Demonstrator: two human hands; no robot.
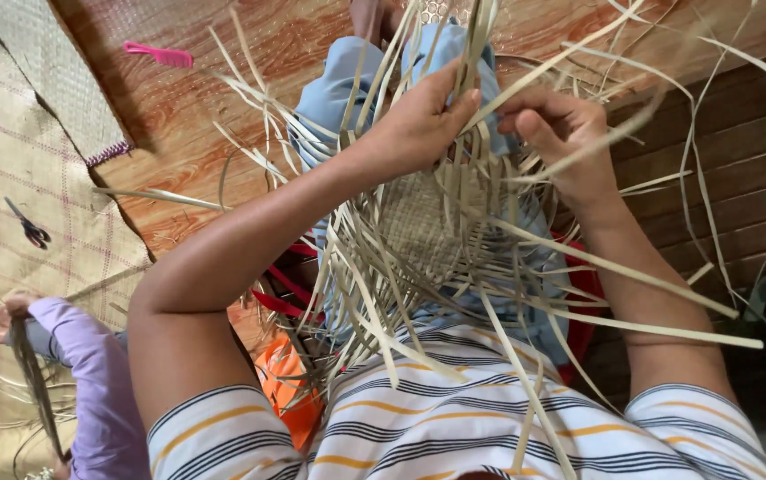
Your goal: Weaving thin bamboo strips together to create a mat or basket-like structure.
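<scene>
Left fingers: left hand (418, 120) is curled, thumb and fingers pinched shut on pale weaving strips (489, 53) that rise toward 12 o'clock.
Right fingers: right hand (561, 133) is bent closed around neighbouring strips, just beside the left hand at its 3 o'clock.
Work piece: a half-woven mat panel (418, 222) sits right under both hands at 6 o'clock, loose strip ends fanning out all round.
Lap: blue trousers (338, 89) lie beneath the weave.
Floor, 10 o'clock: a pink comb (159, 55) on the wooden floor (223, 107).
Floor, 9 o'clock: scissors (29, 227) on a finished woven mat (9, 160).
Lower left, 8 o'clock: another person's lilac sleeve (89, 356).
</scene>
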